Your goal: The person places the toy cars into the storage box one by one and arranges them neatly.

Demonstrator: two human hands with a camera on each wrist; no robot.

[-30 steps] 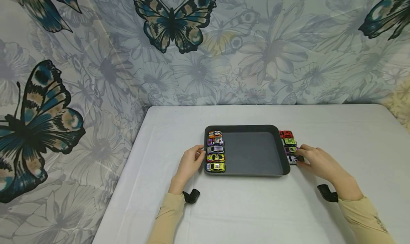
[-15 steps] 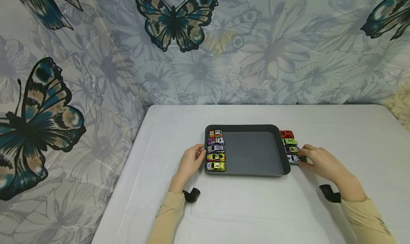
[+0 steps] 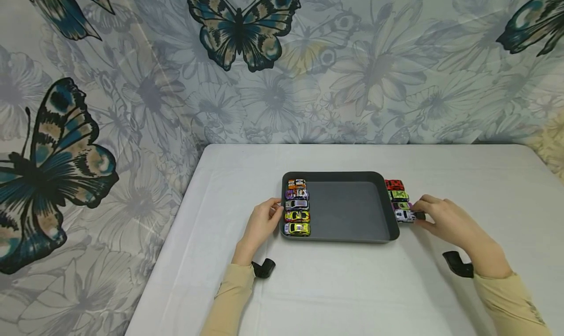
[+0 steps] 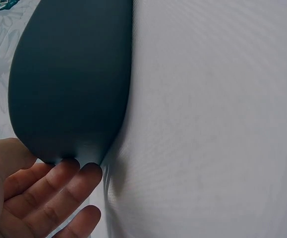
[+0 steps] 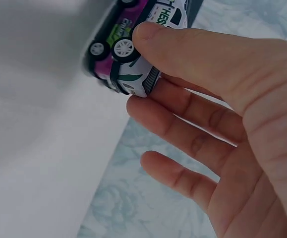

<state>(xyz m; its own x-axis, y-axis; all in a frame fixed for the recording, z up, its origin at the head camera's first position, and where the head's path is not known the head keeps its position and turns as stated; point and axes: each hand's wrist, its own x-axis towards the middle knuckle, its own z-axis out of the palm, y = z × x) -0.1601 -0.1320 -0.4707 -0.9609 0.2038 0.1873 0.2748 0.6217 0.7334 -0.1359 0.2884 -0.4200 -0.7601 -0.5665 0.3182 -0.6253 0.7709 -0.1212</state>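
Note:
A shallow dark grey tray [image 3: 339, 233] lies on the table. My left hand [image 3: 263, 224] holds its left end, thumb at the rim and fingertips against the outer wall [image 4: 69, 99]. Inside the tray, along that end, several toy cars [image 3: 297, 216] stand side by side in a column. My right hand [image 3: 445, 223] pinches the rear of a white toy car [image 3: 404, 216] just outside the tray's right wall. In the right wrist view, the white car [image 5: 142, 74] has green lettering on its side, and a purple and green car [image 5: 118, 29] shows behind it.
Beyond the white car, a red toy car [image 3: 394, 184] and a lime-green one [image 3: 398, 195] stand along the tray's right wall. A white cloth covers the table [image 3: 343, 287]; a butterfly-patterned fabric [image 3: 273, 101] hangs behind it.
My right hand has shifted slightly right and away with the white car, which now covers more of the purple and green one. My left hand stays at the tray.

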